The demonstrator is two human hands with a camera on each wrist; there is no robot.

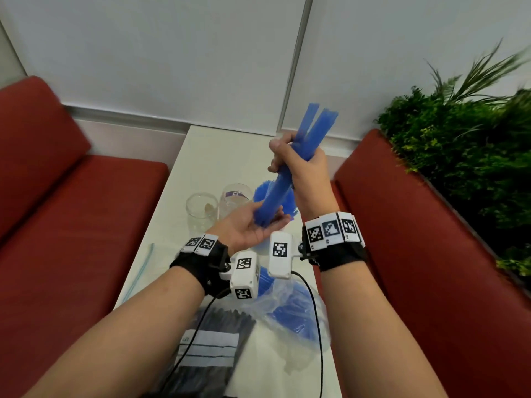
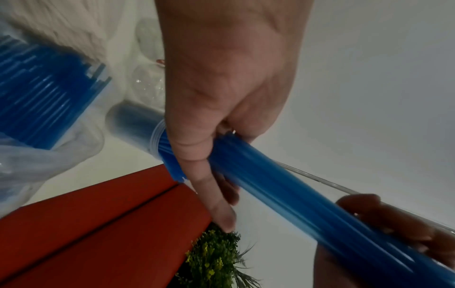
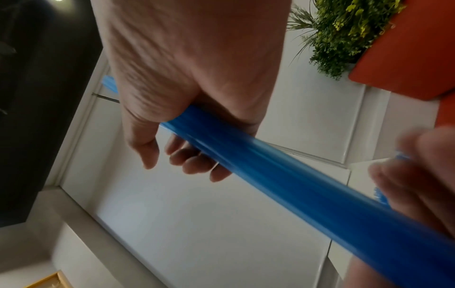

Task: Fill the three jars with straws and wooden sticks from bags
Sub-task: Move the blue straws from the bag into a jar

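Right hand (image 1: 304, 168) is raised above the desk with its fingers and thumb curled round a bundle of long blue plastic straws (image 1: 287, 170), gripping it about the middle so the bundle stands tilted, its upper ends splaying apart above the fist. Left hand (image 1: 247, 225) lies lower and nearer the body, palm up, fingers nearly straight and relaxed, with the lower ends of the bundle resting in the palm; the left wrist view shows the thumb lying along the straws rather than clamped round them.

Just beyond the left hand, on the white desk (image 1: 201, 147), stand three clear glass jars. Farthest to the left of that hand is a jar (image 1: 201, 211) holding only a small brownish item that cannot be made out. A second jar with a purple label (image 1: 235, 198) stands beside it. The third jar, packed with blue straws (image 1: 273, 196), sits right behind the held bundle.

Below both wrists, toward the body, lies a crumpled clear plastic bag of blue straws (image 1: 293, 314). To its left, under the left forearm, is a clear bag of dark sticks with white label bands (image 1: 209, 340).
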